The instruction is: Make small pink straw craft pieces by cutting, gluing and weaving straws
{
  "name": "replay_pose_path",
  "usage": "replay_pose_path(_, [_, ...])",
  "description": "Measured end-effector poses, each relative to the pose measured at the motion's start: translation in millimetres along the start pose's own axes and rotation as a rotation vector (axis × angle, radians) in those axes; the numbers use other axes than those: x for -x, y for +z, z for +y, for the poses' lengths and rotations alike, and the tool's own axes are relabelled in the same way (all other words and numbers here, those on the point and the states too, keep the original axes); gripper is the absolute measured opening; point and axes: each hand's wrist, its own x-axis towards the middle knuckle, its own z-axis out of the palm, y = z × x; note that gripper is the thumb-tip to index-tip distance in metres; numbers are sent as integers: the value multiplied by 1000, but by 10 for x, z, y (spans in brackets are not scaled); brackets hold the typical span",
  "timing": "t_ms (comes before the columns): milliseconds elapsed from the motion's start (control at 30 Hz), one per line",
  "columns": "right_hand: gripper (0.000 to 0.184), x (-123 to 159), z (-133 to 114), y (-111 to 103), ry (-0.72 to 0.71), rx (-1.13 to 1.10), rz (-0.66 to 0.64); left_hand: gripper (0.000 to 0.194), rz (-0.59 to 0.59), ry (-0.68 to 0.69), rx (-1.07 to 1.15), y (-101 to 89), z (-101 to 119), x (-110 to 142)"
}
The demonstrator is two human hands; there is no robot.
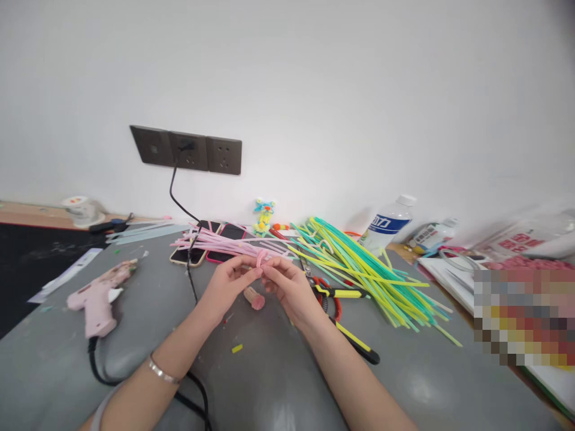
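Over the middle of the grey table, my left hand point(230, 284) and my right hand point(290, 286) meet with fingertips pinched. Between them is a small bent pink pipe cleaner point(260, 257), its loop standing up above the fingers. Just below the hands lies a short pink rolled piece point(254, 298) with a darker end. Behind my fingers spreads a bundle of pink pipe cleaners point(220, 241), partly over phones point(191, 255). To the right of my right hand are pliers point(344, 293) with yellow and black handles.
A pink glue gun point(101, 296) lies left, its black cable running toward me. Another black cord point(173, 179) hangs from the wall socket point(186, 149). Green and yellow pipe cleaners point(372, 272) fan out right, near a bottle point(389, 224). A small colourful figure point(264, 216) stands behind.
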Motion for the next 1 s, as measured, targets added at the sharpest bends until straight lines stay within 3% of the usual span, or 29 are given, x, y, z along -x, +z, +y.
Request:
replay_pose_path(233, [30,0,-76,-58,-141,331,-72,26,29,-52,-8,-19,-10,-15])
replay_pose_path(400, [21,17,-178,-112,-440,542,33,33,-73,-161,-34,-3,-7,15])
replay_pose_path(500, [17,17,-225,-158,-541,719,-105,38,-160,-217,-19,15,12,42])
replay_pose_path(667, [14,-13,-247,-223,-524,788,-221,39,-198,-181,-59,13,-6,46])
replay_pose_path(1000, [23,34,-249,-133,-348,785,-174,37,37,-85,-88,-15,15,10])
